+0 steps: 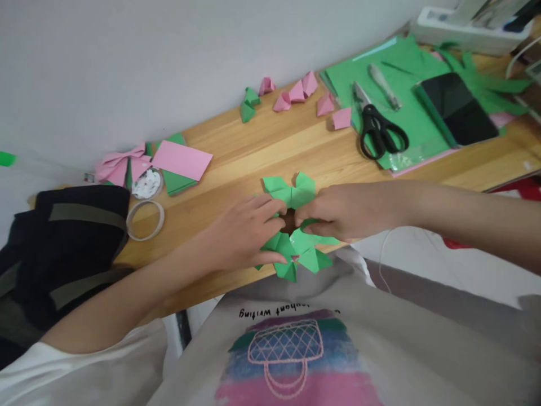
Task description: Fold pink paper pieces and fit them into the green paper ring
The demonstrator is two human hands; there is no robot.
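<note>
A ring-shaped wreath of folded green paper (291,195) lies at the front edge of the wooden table, with brown tabletop showing through its middle. My left hand (249,228) grips the wreath's left side, fingers curled over the inner edge and thumb low on the near folds. From the right, my right hand (333,211) reaches in with its fingers bent and pressed onto the right side of the ring. Both hands cover parts of the paper. Several folded pink paper pieces (297,91) and a folded green piece (249,104) sit by the wall.
At the right lie green paper sheets (412,124) carrying black-handled scissors (382,132), a cutter knife (384,85) and a phone (460,107). To the left are a tape roll (145,220), a pink paper bow (122,163), a pink sheet (182,160) and a black bag (84,225).
</note>
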